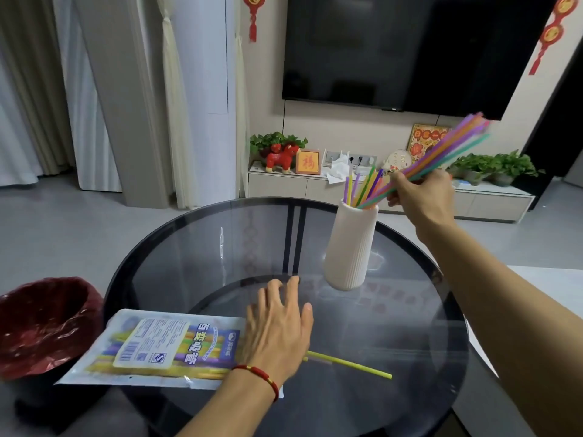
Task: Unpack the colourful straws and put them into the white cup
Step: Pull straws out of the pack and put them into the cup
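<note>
At right of frame, the raised right hand [421, 197] grips a bundle of colourful straws [441, 156], lower ends inside the white cup [351, 247]. Left hand [277, 329], fingers spread, lies released, palm down, at the straw packet's [151, 348] end on the desk [410, 342], lower centre.

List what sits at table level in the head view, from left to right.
Red-lined bin → printed plastic straw packet → left hand → loose yellow straw on the round glass table.

— What stands beside the round glass table [195, 247]?
— A bin with a red liner [44, 323], at its left. Behind are a dark television [394, 48], a red toy animal [282, 157] and green plants [495, 165].
</note>
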Available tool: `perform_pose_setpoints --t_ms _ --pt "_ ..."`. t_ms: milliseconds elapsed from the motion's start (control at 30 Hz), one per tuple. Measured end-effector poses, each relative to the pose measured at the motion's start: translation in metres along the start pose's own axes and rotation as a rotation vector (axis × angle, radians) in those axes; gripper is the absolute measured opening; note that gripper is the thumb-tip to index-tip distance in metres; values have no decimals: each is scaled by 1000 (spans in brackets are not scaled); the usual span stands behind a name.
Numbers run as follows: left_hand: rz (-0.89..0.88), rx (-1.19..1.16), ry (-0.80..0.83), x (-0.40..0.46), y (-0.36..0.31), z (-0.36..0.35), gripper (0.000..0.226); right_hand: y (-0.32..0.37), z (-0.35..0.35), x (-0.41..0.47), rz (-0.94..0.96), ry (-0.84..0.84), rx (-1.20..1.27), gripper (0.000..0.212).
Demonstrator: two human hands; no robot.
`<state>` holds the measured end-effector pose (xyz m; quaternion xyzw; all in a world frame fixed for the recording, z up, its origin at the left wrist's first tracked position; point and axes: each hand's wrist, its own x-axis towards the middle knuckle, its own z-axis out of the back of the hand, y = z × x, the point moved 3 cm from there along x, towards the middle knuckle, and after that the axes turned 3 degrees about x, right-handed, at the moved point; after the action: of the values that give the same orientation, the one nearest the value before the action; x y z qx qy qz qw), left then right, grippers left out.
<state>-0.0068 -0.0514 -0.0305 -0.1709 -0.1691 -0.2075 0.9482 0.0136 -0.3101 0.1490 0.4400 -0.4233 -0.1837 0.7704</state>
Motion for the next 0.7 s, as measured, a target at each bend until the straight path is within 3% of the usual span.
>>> perform_pose_setpoints --t_ms 133,267,467,633,700 --pt "14 -7 2 0 1 0 56 2 -21 8 -66 168 -116 13" --pt "24 -12 -7 1 3 1 54 5 -32 4 -146 291 -130 39" --pt "27 -45 -3 1 5 1 51 18 -29 2 14 142 -195 54" --pt "23 -57 -16 1 4 2 51 24 -24 -2 215 10 -161 90" --pt "21 -55 -19 1 3 3 52 24 -27 -5 298 56 -230 101"
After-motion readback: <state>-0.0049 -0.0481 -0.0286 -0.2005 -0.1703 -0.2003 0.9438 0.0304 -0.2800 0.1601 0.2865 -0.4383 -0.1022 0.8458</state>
